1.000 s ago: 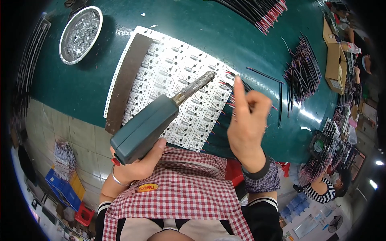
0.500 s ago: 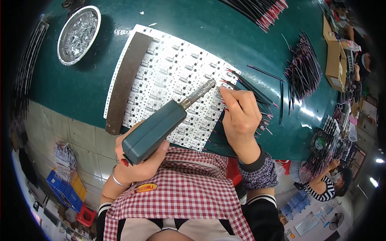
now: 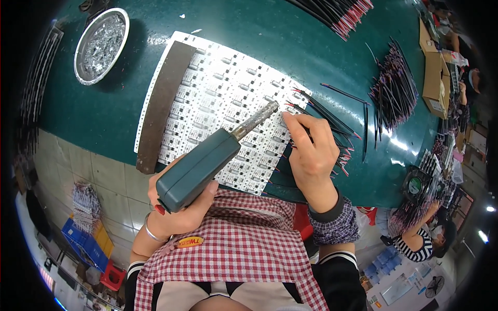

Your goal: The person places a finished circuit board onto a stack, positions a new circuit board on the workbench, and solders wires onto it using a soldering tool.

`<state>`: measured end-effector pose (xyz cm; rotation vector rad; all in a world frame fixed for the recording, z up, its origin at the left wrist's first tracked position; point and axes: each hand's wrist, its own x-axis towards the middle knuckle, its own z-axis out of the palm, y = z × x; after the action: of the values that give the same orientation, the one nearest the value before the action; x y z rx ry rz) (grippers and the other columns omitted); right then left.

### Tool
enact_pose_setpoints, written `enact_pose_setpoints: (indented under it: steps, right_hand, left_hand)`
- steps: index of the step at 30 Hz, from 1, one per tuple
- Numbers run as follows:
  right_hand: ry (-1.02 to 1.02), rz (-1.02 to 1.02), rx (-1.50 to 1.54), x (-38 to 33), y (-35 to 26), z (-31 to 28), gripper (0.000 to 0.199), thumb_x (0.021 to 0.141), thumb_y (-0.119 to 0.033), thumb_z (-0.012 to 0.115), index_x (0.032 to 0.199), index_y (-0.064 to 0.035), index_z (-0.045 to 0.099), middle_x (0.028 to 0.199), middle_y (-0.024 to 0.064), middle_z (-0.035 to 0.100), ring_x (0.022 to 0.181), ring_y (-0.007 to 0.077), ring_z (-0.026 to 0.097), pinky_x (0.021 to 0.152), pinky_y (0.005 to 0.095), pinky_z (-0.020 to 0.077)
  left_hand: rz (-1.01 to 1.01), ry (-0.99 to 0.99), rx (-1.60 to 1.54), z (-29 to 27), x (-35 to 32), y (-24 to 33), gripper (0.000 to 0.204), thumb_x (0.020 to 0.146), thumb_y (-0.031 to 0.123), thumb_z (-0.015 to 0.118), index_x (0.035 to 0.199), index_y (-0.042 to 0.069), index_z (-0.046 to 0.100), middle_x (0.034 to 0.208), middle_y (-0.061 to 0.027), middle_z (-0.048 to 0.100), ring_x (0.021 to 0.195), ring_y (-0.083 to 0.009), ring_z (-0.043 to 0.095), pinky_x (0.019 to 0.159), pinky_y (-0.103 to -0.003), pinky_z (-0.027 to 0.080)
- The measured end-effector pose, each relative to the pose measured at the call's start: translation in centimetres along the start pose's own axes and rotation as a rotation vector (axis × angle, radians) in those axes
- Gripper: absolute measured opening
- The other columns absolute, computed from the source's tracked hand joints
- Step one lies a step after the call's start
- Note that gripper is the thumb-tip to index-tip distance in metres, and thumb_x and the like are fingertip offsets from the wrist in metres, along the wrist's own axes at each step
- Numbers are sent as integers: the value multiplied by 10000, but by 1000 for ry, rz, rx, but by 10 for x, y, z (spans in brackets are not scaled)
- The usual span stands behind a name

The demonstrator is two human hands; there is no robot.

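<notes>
Dropping from its raised, open pose of a second ago, the right hand (image 3: 310, 150) is now resting low at the right edge of the white circuit panel (image 3: 218, 109), and the tool's metal tip has swung closer to it.

Left hand (image 3: 179, 199) is gripping a teal power screwdriver (image 3: 199, 168) by its fat body, fingers clenched around it, thumb lying along the near side. Its metal shaft (image 3: 255, 120) is pointing up and right, hovering over the panel near the right hand's fingertips; contact with the board cannot be told.

Right hand is pinching something small between thumb and forefinger at the panel's edge, just beside a loose fan of thin black wires with red ends (image 3: 324, 122). What exactly is being pinched is hidden by the fingers.

Panel is lying flat on the green tabletop (image 3: 270, 46), a dark flat bar (image 3: 163, 103) lying along its left side. A round metal dish of small silvery bits (image 3: 100, 45) is sitting well apart at upper left. More wire bundles (image 3: 394, 90) are lying to the right.

Handling, as judged: the screwdriver is looking bulky and moderately heavy, rigid, best held mid-body as now. The panel is seeming thin, stiff yet breakable along its rows; edges are the place to hold. Wires are looking light, springy, easily scattered; pinch near the ends.
</notes>
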<state>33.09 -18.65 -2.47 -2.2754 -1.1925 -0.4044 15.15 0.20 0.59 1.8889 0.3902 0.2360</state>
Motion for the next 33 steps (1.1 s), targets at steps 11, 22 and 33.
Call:
enact_pose_setpoints:
  steps: [11, 22, 33]
  right_hand:
    - [-33, -12, -12, 0, 0, 0, 338, 663, 45, 698, 993, -28, 709, 899, 66, 628, 734, 197, 621, 569, 303, 499]
    - [-35, -16, -5, 1, -1, 0, 342, 657, 41, 681, 992, -26, 704, 903, 65, 633, 738, 198, 622, 575, 306, 503]
    - [-30, 14, 44, 0, 5, 2, 335, 651, 68, 666, 961, -51, 709, 884, 74, 638, 724, 218, 622, 570, 313, 508]
  left_hand:
    - [0, -66, 31, -2, 11, 11, 196, 704, -51, 735, 892, -66, 684, 805, -134, 647, 621, -200, 629, 551, -274, 489]
    - [33, -96, 95, -2, 9, 9, 169, 701, -55, 733, 863, -49, 688, 816, -138, 653, 640, -213, 649, 553, -281, 499]
    - [40, -65, 77, -4, 3, 10, 207, 699, -43, 738, 902, -48, 700, 871, -162, 673, 679, -244, 665, 591, -283, 526]
